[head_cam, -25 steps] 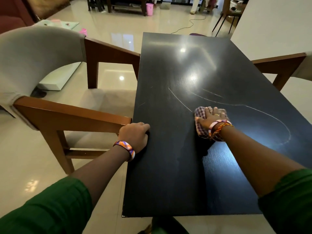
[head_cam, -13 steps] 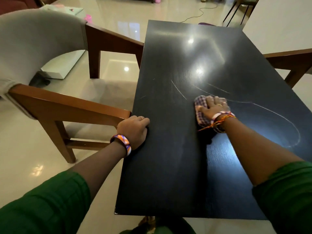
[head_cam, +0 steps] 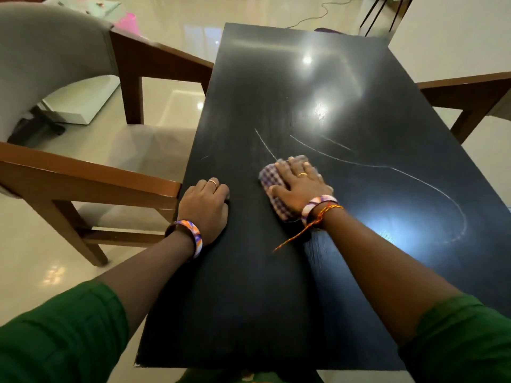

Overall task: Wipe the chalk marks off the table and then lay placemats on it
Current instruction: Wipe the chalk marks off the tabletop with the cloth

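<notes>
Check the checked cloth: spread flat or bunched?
Bunched. The checked cloth sits as a compact wad under the right hand, barely wider than the palm.

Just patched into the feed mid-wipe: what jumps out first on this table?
The white chalk line looping across the right half of the black table stands out most. At mid-table the right hand presses flat on a checked cloth, at the near end of a shorter chalk stroke. The left hand rests on the table's left edge, beside a wooden chair.
</notes>
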Available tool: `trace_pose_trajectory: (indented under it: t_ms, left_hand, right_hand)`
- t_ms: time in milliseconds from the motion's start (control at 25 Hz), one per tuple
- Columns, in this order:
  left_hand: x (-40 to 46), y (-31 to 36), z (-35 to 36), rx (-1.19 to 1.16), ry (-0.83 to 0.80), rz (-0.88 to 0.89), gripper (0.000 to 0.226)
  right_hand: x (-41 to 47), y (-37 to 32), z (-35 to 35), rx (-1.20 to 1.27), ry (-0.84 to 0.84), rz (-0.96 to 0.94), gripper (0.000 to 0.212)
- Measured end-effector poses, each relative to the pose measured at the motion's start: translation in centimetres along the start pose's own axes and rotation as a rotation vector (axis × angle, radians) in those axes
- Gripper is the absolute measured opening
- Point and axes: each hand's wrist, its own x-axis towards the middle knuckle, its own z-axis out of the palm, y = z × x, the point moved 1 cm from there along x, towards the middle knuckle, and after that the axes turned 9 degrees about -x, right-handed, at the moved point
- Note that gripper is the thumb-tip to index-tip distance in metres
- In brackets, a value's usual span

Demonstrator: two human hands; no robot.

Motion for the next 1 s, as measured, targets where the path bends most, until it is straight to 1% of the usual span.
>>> trace_pose_trajectory:
  t_ms: [120, 200, 240, 320, 400, 440, 520, 600, 680, 720, 760, 800, 880, 960, 1000]
  left_hand:
    - [2.0, 2.0, 1.2, -0.084, -0.003, -0.038, 0.021]
    - [3.5, 2.6, 1.7, -0.124, 0.014, -0.098, 0.024]
    - [4.3, 2.8, 2.0, -0.133, 0.017, -0.139, 0.026]
    - [5.4, 3.1, 2.4, -0.141, 0.022, -0.221, 0.031]
    - [6.1, 3.2, 2.7, -0.135, 0.023, -0.277, 0.035]
    - [6.1, 3.2, 2.7, -0.132, 0.020, -0.295, 0.037]
    - [6.1, 3.1, 2.8, -0.130, 0.013, -0.307, 0.038]
    - [6.2, 3.1, 2.9, -0.116, 0.005, -0.310, 0.039]
    - [6.2, 3.1, 2.8, -0.112, 0.003, -0.329, 0.041]
    - [6.3, 3.0, 2.8, -0.116, 0.000, -0.343, 0.042]
    - [6.2, 2.9, 2.9, -0.120, -0.001, -0.355, 0.042]
    - [6.1, 2.9, 2.9, -0.122, -0.005, -0.358, 0.042]
    - [6.1, 3.0, 2.9, -0.126, -0.003, -0.346, 0.041]
    - [6.1, 3.0, 2.9, -0.120, 0.008, -0.343, 0.041]
    - [6.2, 3.0, 3.0, -0.110, 0.018, -0.356, 0.042]
  right_hand:
    - [1.8, 11.3, 0.3, 0.029, 0.018, 0.274, 0.066]
    - [2.8, 16.7, 0.2, 0.004, 0.005, 0.412, 0.073]
    - [3.6, 18.1, -0.2, -0.021, 0.004, 0.431, 0.075]
    - [5.7, 18.0, -1.3, -0.044, 0.009, 0.424, 0.070]
    - [8.2, 15.0, -2.4, -0.003, 0.022, 0.373, 0.064]
    - [9.2, 12.7, -2.8, 0.014, 0.040, 0.309, 0.062]
    - [10.0, 7.7, -2.5, 0.015, 0.062, 0.109, 0.061]
    - [8.4, 3.6, -1.3, -0.010, 0.076, -0.112, 0.060]
    - [6.0, 2.9, -0.4, -0.039, 0.098, -0.257, 0.061]
    - [5.5, 4.3, -0.2, -0.052, 0.129, -0.273, 0.062]
    - [5.5, 6.4, -0.2, -0.073, 0.160, -0.235, 0.064]
    - [5.9, 8.8, -0.3, -0.096, 0.191, -0.149, 0.068]
    - [7.7, 13.1, -0.8, -0.102, 0.192, 0.077, 0.072]
    - [10.2, 14.1, -1.4, -0.058, 0.135, 0.243, 0.067]
    - [11.5, 13.3, -1.6, -0.046, 0.123, 0.275, 0.064]
